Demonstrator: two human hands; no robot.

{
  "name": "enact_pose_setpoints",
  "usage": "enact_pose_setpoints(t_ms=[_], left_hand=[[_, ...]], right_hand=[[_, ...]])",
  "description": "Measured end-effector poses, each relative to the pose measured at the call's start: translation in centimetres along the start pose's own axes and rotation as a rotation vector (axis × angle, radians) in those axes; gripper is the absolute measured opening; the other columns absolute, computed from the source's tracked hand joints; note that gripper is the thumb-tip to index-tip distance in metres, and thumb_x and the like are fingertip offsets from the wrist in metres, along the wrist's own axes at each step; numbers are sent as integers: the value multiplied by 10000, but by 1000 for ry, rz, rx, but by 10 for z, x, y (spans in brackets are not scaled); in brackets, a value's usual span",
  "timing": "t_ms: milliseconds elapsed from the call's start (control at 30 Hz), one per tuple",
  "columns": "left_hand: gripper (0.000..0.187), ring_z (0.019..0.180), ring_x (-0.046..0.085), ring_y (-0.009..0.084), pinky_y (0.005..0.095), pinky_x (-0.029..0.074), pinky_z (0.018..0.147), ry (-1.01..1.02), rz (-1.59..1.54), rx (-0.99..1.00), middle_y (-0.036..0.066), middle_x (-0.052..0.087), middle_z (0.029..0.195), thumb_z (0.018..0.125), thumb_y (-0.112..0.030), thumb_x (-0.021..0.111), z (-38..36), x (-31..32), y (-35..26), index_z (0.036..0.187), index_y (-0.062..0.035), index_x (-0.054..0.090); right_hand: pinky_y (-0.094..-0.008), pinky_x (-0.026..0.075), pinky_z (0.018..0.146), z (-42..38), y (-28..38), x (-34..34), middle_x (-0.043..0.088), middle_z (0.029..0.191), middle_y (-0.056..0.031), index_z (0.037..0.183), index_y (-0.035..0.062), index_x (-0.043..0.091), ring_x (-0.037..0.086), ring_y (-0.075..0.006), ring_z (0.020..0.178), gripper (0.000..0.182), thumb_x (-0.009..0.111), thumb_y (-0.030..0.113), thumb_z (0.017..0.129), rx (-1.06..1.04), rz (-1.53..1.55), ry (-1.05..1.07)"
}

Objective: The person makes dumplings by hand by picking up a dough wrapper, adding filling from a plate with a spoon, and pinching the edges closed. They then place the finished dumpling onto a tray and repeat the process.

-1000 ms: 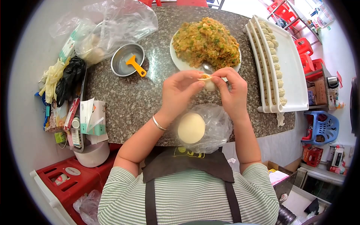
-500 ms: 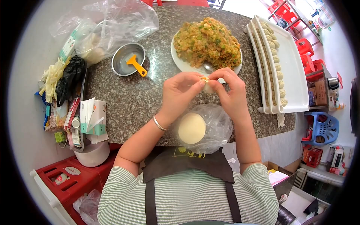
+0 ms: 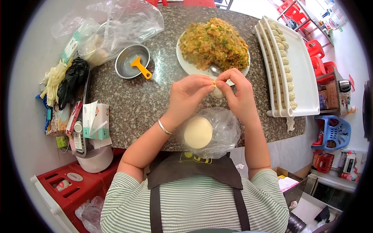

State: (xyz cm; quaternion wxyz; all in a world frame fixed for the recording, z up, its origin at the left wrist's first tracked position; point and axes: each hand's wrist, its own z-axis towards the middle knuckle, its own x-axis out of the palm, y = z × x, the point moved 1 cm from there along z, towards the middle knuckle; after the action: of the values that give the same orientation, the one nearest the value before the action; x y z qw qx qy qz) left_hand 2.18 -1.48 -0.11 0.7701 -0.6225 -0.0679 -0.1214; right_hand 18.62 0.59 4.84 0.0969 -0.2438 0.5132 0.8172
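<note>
While both hands (image 3: 189,93) (image 3: 237,90) pinch dough (image 3: 217,93), counter (image 3: 120,105) separates bowl (image 3: 125,64) and plate (image 3: 184,65) rims.

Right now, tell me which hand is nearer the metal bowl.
Left. The left hand sits right of the metal bowl, toward the body; the right hand is farther right.

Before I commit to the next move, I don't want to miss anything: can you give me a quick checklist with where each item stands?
1. Left hand and right hand both on the dumpling: ok, fingertips pinch its top.
2. Dumpling fully sealed: cannot tell, fingers hide the edge.
3. Wrists bare: not ok, a bangle circles the left one.
4. Round dough near the hands: ok, by the plastic bag.
5. Spoon at the filling: ok, at its near side.
</note>
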Motion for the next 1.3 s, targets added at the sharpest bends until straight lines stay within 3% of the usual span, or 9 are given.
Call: enact_pose_setpoints(t_ms=[333, 433, 533, 600, 800, 1000, 1067, 1167, 1300], left_hand=[[130, 910, 657, 134, 271, 529, 813, -55, 117, 40, 71, 687, 986, 857, -5, 694, -1, 4, -1, 985, 6, 674], [119, 910, 655, 136, 272, 525, 815, -41, 67, -11, 73, 684, 986, 860, 11, 680, 1, 2, -3, 978, 13, 680], [107, 915, 651, 141, 275, 520, 821, -15, 22, -63, 79, 680, 990, 861, 24, 667, 1, 0, -2, 965, 18, 694], [104, 917, 648, 143, 276, 518, 824, 0, 50, -38, 81, 678, 989, 862, 29, 662, 0, 1, -2, 958, 19, 702], [105, 927, 642, 143, 272, 515, 825, -14, 84, 18, 79, 676, 988, 860, 22, 669, 0, 0, 2, 959, 19, 704], [109, 944, 630, 111, 256, 514, 809, -19, -15, -81, 51, 670, 1016, 895, -20, 653, -2, 2, 2, 1000, -4, 675], [115, 927, 631, 106, 265, 523, 800, -49, -352, -298, 31, 666, 1008, 926, -81, 634, -1, 1, 14, 1032, -39, 648], [118, 914, 633, 111, 280, 533, 798, -18, -490, -412, 26, 660, 1002, 947, -124, 618, -1, 3, 8, 1045, -59, 624], [114, 922, 635, 118, 295, 540, 801, 11, -508, -394, 29, 657, 1005, 941, -126, 628, -1, 0, 11, 1035, -62, 623]], right_hand=[[-373, 482, 763, -6, -7, 8, 631, 864, -148, 873, -6, 627, 622, -323, 853, 55, 628, 44, 849, -75, -68, -59], [-370, 482, 771, -8, -11, 10, 634, 863, -144, 872, -6, 627, 624, -305, 859, 62, 630, 52, 852, -20, -2, -130], [-296, 466, 739, -6, -12, 6, 622, 842, -91, 874, -19, 609, 593, -197, 788, 85, 630, 62, 891, 100, 79, -52], [-353, 488, 745, -2, -9, 3, 622, 842, -123, 886, -11, 616, 619, -268, 834, 80, 629, 65, 866, 7, 28, -21], [-363, 485, 734, -6, -12, 11, 617, 846, -131, 891, -4, 617, 617, -285, 840, 86, 638, 74, 861, -4, -9, -52], [-373, 477, 735, -5, -10, 14, 631, 864, -138, 883, -4, 614, 619, -305, 812, 74, 635, 61, 856, -53, -21, -104], [-373, 477, 742, -6, -14, 17, 630, 863, -140, 882, -6, 610, 618, -309, 810, 76, 634, 61, 856, -52, -9, -128], [-371, 475, 753, -5, -12, 17, 625, 860, -144, 886, -9, 603, 615, -317, 818, 80, 631, 60, 857, 7, 50, -125], [-375, 465, 768, -2, -13, 18, 612, 856, -143, 896, -1, 598, 604, -320, 851, 79, 628, 61, 858, 17, 79, -83]])
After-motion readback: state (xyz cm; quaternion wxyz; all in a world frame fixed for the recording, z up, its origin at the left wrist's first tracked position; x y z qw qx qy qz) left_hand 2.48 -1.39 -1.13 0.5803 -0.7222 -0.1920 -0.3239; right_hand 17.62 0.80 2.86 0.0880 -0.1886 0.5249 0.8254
